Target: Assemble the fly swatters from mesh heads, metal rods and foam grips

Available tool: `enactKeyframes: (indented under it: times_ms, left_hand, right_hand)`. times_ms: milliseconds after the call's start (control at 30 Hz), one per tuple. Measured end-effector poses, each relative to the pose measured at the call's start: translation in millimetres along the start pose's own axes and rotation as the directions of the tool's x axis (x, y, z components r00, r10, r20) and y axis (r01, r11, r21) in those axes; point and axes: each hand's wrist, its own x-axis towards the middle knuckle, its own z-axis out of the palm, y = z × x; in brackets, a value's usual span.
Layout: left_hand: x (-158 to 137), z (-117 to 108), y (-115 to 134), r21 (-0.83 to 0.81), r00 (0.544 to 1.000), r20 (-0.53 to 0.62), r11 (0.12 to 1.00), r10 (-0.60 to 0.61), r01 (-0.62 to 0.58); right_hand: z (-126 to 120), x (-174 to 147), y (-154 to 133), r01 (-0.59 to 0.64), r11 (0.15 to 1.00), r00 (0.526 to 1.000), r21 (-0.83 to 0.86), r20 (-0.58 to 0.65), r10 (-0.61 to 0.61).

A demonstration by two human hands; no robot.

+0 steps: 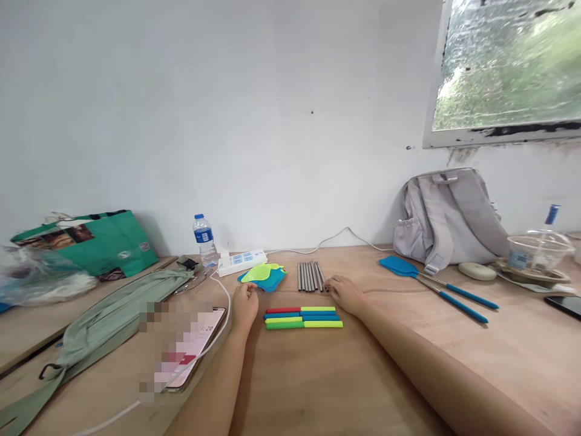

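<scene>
Just above centre frame, the left hand (pixel 244 301) fingers pinch the stacked blue and lime plastic swatter heads (pixel 263 276), best lifted level, while right hand (pixel 345 292) fingers rest loosely open against the row of thin steel rods (pixel 310 276) on the wooden bench (pixel 318 387).

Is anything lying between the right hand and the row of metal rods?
Nothing visible. The right hand rests on the table with its fingertips right at the near right end of the metal rods. The coloured handles lie nearer the person, off that path.

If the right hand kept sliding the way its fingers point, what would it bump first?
Probably the row of metal rods: the right hand points left and slightly away, fingertips already at their near ends.
</scene>
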Motion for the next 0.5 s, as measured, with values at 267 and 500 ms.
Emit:
enactKeyframes:
  times_ms: [267,500]
  left_hand:
    - [-1,0,0,0.001,0.997,0.045,0.998,0.062,-0.062]
    - [-26,-5,54,0.028,0.891,0.131,0.896,0.435,-0.442]
  right_hand:
    - [-6,-9,5,0.004,0.999,0.999,0.044,-0.046,-0.002]
    - [-11,-11,0,0.022,0.997,0.998,-0.069,0.057,-0.018]
